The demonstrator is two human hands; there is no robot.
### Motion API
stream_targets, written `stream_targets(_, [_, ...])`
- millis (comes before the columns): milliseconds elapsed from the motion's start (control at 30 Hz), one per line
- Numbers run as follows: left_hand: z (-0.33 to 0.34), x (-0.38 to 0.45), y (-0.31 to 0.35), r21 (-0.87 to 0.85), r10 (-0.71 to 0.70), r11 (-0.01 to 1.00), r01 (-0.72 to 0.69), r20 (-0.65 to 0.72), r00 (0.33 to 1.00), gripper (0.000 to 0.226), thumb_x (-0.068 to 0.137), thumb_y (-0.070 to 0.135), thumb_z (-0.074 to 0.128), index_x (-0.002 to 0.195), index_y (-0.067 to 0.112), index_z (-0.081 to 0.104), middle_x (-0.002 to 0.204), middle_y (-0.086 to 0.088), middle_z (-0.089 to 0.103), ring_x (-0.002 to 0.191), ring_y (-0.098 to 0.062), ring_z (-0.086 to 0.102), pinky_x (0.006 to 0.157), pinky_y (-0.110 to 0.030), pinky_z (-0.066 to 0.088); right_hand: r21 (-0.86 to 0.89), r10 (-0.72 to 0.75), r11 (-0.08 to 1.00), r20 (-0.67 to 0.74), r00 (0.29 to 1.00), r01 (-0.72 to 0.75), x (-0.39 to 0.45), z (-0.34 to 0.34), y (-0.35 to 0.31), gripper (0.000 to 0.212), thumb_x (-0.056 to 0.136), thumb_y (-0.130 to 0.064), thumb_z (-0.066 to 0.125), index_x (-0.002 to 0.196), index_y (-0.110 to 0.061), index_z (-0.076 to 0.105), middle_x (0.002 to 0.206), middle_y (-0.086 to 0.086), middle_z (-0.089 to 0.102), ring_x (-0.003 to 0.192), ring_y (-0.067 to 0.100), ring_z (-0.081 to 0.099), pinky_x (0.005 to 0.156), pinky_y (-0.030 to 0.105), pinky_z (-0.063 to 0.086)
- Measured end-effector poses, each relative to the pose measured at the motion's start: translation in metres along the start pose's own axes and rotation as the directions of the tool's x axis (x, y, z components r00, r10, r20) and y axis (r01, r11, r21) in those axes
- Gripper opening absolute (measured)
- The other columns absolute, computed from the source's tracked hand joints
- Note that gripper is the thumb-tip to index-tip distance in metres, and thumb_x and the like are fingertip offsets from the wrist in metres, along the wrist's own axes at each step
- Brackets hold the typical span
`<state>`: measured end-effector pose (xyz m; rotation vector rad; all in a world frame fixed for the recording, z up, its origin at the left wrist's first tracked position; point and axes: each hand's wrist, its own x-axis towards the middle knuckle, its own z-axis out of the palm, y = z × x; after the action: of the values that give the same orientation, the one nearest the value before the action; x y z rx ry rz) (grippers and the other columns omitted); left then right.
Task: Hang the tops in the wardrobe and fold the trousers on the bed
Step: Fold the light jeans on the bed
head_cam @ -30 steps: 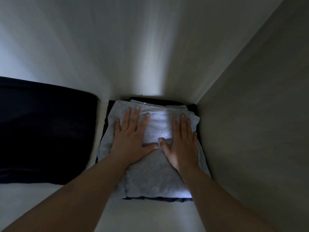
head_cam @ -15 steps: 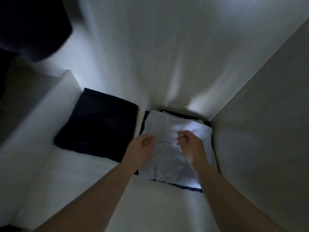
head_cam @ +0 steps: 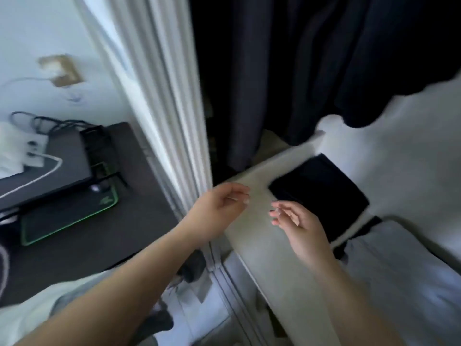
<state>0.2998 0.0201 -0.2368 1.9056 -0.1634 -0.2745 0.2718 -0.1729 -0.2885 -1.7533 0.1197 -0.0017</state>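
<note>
One head cam, looking fwd and down, close over both forearms, facing the wardrobe shelf [head_cam: 252,221] w/ tabletop [head_cam: 74,245] at left; frame is blurring.

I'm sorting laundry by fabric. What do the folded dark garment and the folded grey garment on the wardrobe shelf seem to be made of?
The folded dark garment looks like a smooth, matte woven or fine-knit cloth: flat, crisp edges, no visible texture, though blur hides detail. The folded grey garment looks like soft jersey or sweatshirt cotton: thick, rounded folds with a matte, slightly heathered surface.
</note>
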Motion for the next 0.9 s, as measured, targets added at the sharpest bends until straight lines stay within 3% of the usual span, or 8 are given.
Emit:
stream_targets(100, [-0.063,-0.051,0.002,0.071,0.046,0.997,-0.040,-0.093,0.995,0.018,0.089,0.023,0.064,0.098,0.038,0.061,0.099,0.010,0.070,0.088,-0.006,0.066,0.080,-0.015,0.051,-0.029,-0.089,0.995,0.195,0.977,0.097,-0.005,0.063,-0.038,0.026,0.093,-0.015,0.058,0.092,-0.039,0.070,0.090,-0.006,0.073,0.084,0.010,0.069,0.086,0.033,0.050])
stream_targets(200, [-0.113,-0.097,-0.005,0.086,0.041,0.996,-0.024,-0.205,0.978,0.018,0.089,0.023,0.064,0.104,0.032,0.063,0.099,0.009,0.070,0.084,-0.001,0.064,0.077,-0.012,0.049,-0.048,-0.160,0.981,0.347,0.924,0.188,-0.014,0.118,-0.071,0.032,0.092,-0.016,0.059,0.094,-0.046,0.069,0.094,-0.009,0.073,0.089,0.009,0.069,0.087,0.029,0.049])
stream_targets(267, [-0.140,-0.122,-0.011,0.100,0.028,0.995,0.000,-0.275,0.961,0.019,0.089,0.023,0.065,0.107,0.028,0.065,0.098,0.009,0.070,0.083,0.001,0.063,0.077,-0.011,0.048,-0.057,-0.202,0.968,0.407,0.891,0.245,-0.021,0.144,-0.084,0.036,0.093,-0.015,0.058,0.094,-0.049,0.067,0.096,-0.011,0.072,0.092,0.009,0.068,0.089,0.029,0.049])
stream_targets(433, [-0.204,-0.202,-0.042,0.093,-0.050,0.991,0.096,-0.408,0.912,0.018,0.088,0.027,0.063,0.103,0.038,0.063,0.099,0.014,0.069,0.087,0.003,0.063,0.083,-0.016,0.049,-0.126,-0.224,0.930,0.551,0.804,0.346,-0.057,0.212,-0.102,0.033,0.093,-0.021,0.057,0.097,-0.053,0.064,0.097,-0.018,0.071,0.091,0.004,0.067,0.083,0.021,0.052])
stream_targets(567, [-0.227,-0.250,-0.060,0.127,-0.071,0.982,0.137,-0.425,0.902,0.020,0.088,0.028,0.063,0.103,0.042,0.060,0.099,0.018,0.067,0.088,0.007,0.061,0.082,-0.016,0.048,-0.205,-0.219,0.887,0.604,0.766,0.415,-0.088,0.239,-0.103,0.022,0.089,-0.034,0.057,0.098,-0.053,0.063,0.098,-0.023,0.068,0.093,-0.002,0.064,0.081,0.014,0.049])
stream_targets(700, [-0.234,-0.285,-0.073,0.255,-0.082,0.946,0.199,-0.407,0.910,0.026,0.086,0.034,0.064,0.110,0.043,0.057,0.105,0.021,0.064,0.094,0.011,0.058,0.082,-0.012,0.047,-0.252,-0.193,0.864,0.633,0.750,0.435,-0.112,0.261,-0.104,0.023,0.090,-0.028,0.060,0.100,-0.049,0.063,0.097,-0.024,0.068,0.093,-0.006,0.063,0.080,0.010,0.048])
stream_targets(800, [-0.242,-0.307,-0.083,0.478,-0.096,0.832,0.283,-0.379,0.920,0.045,0.085,0.044,0.063,0.128,0.038,0.052,0.119,0.021,0.057,0.107,0.006,0.052,0.095,-0.017,0.042,-0.344,-0.166,0.770,0.705,0.690,0.537,-0.128,0.278,-0.107,0.025,0.089,-0.030,0.061,0.109,-0.044,0.062,0.103,-0.024,0.064,0.098,-0.010,0.057,0.082,0.007,0.044])
stream_targets(900, [-0.251,-0.325,-0.092,0.611,-0.193,0.704,0.363,-0.327,0.925,0.078,0.076,0.059,0.063,0.144,0.040,0.030,0.140,0.018,0.043,0.130,-0.006,0.038,0.106,-0.023,0.028,-0.383,-0.123,0.636,0.807,0.578,0.670,-0.135,0.291,-0.113,0.036,0.083,-0.040,0.066,0.119,-0.040,0.061,0.108,-0.025,0.056,0.103,-0.008,0.049,0.085,0.006,0.037])
